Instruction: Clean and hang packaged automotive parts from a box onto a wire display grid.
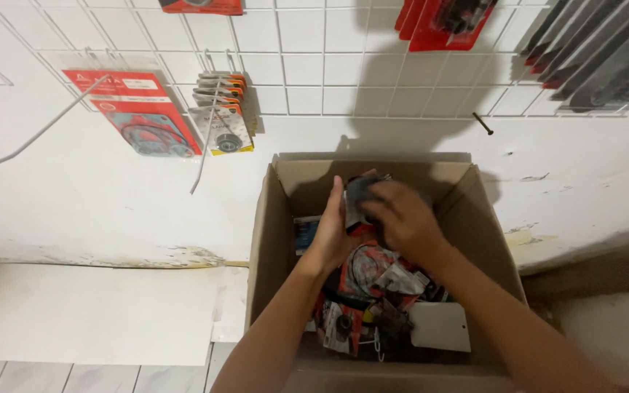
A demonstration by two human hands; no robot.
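Both forearms reach in from six o'clock over the near rim of the cardboard box (278, 218), which is heaped with carded spare-part packs (373, 280), and above the heap, toward twelve o'clock, I hold a small blister-packed part (358, 198): my left hand (333, 229) cups its left edge with fingers pressed together, my right hand (398, 215) curls over its top, fingertips pinching it. It looks light, I judge, with stiff card and slick, crackly plastic, best gripped by the card edges. At ten o'clock, similar packs (220, 109) hang from the wire grid (307, 65).
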